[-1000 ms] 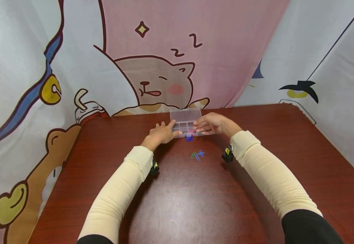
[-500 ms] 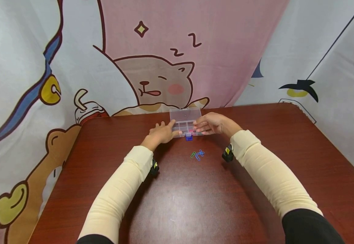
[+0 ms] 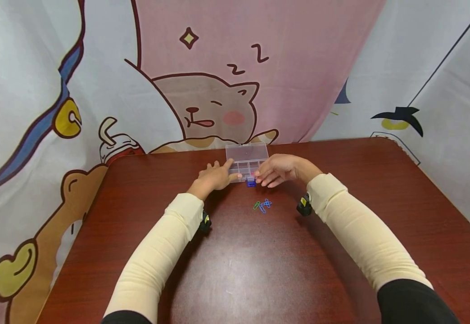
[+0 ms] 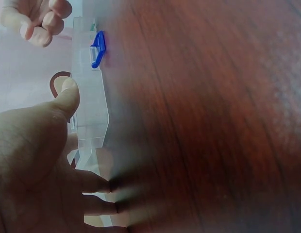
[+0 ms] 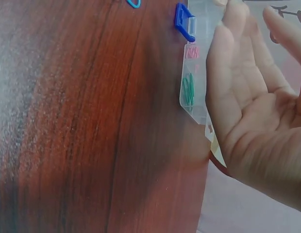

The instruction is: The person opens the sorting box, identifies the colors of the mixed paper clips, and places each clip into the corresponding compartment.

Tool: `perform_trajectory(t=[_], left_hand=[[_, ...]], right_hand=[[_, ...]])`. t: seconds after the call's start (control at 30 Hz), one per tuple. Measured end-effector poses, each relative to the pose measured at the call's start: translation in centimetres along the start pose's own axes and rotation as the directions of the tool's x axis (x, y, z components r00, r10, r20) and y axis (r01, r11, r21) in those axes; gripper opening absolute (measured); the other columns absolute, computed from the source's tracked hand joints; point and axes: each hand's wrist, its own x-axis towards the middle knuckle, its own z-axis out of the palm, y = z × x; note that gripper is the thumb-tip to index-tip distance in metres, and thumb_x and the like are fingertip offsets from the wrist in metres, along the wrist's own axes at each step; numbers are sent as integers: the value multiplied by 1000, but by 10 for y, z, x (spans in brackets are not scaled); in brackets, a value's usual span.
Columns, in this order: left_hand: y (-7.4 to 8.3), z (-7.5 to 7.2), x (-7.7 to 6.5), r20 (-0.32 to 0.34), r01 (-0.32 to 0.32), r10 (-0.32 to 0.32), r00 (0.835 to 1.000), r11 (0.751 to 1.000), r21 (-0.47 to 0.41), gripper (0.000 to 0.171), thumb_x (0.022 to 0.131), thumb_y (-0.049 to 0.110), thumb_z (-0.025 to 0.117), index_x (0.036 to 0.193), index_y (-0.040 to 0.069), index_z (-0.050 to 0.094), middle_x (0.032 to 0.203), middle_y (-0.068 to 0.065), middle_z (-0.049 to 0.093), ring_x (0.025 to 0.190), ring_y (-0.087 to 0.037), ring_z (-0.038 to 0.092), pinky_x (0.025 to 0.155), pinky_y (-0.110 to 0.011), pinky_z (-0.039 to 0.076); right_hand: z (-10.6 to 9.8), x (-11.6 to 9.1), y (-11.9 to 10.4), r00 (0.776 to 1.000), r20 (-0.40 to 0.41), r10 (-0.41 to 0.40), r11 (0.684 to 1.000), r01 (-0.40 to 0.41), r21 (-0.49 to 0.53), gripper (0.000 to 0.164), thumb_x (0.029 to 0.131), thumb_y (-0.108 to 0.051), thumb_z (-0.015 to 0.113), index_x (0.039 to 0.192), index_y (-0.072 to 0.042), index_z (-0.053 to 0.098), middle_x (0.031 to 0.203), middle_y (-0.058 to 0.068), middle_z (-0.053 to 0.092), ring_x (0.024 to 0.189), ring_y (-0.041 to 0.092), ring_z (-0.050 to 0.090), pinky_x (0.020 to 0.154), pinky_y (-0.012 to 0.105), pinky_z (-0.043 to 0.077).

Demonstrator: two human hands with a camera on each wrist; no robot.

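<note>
A clear plastic compartment box (image 3: 244,167) stands at the back of the table with its lid (image 3: 246,152) raised and a blue latch (image 3: 251,183) in front. My left hand (image 3: 214,177) rests at its left end, thumb on the front rim and other fingers spread, tips down at the table. Over the box's front right corner hovers my right hand (image 3: 277,170), fingers loosely bent, nothing visible between them. Pink paper clips (image 5: 192,52) and green paper clips (image 5: 189,91) show through the box's front wall in the right wrist view.
Nearer me on the brown table (image 3: 235,270) lie a green paper clip (image 3: 256,205) and several blue paper clips (image 3: 265,204). A patterned cloth (image 3: 300,67) hangs right behind the table's back edge.
My right hand has drawn back slightly toward me from over the box compartments, to its front edge. The left hand, the box and the loose clips have stayed put.
</note>
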Motion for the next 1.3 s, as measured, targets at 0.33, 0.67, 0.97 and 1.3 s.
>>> perform_trajectory(t=[0.33, 0.67, 0.97, 1.3], left_hand=[[1, -1, -2, -12, -2, 2, 1000, 1000, -7, 72, 86, 66, 34, 145, 29, 14, 144, -23, 21, 129, -44, 18, 93, -61, 23], [0, 0, -2, -11, -7, 7, 1000, 1000, -16, 71, 87, 64, 34, 145, 29, 14, 145, -23, 20, 129, -44, 18, 94, -61, 22], [1, -3, -4, 8, 3, -3, 1000, 1000, -17, 73, 85, 66, 32, 146, 30, 12, 145, -22, 19, 130, -43, 16, 94, -63, 20], [-1, 0, -2, -20, -20, 20, 1000, 1000, -15, 70, 87, 64, 34, 145, 29, 16, 144, -24, 21, 128, -45, 18, 92, -62, 23]], right_hand=[[17, -3, -1, 997, 33, 68, 951, -55, -305, 30, 76, -20, 72, 100, -1, 67, 90, 16, 66, 76, 25, 64, 69, 38, 51], [26, -2, 0, 995, 40, 91, 903, -66, -424, 21, 76, -19, 72, 92, -5, 70, 85, 13, 67, 77, 28, 64, 65, 36, 51], [35, -3, -2, 996, 20, 91, 789, -60, -612, 17, 74, -22, 73, 87, -11, 72, 79, 7, 68, 71, 22, 64, 61, 33, 51], [54, -5, -8, 996, -52, 67, 616, -82, -784, 15, 70, -23, 78, 79, -13, 71, 73, 3, 66, 69, 20, 64, 61, 38, 51]])
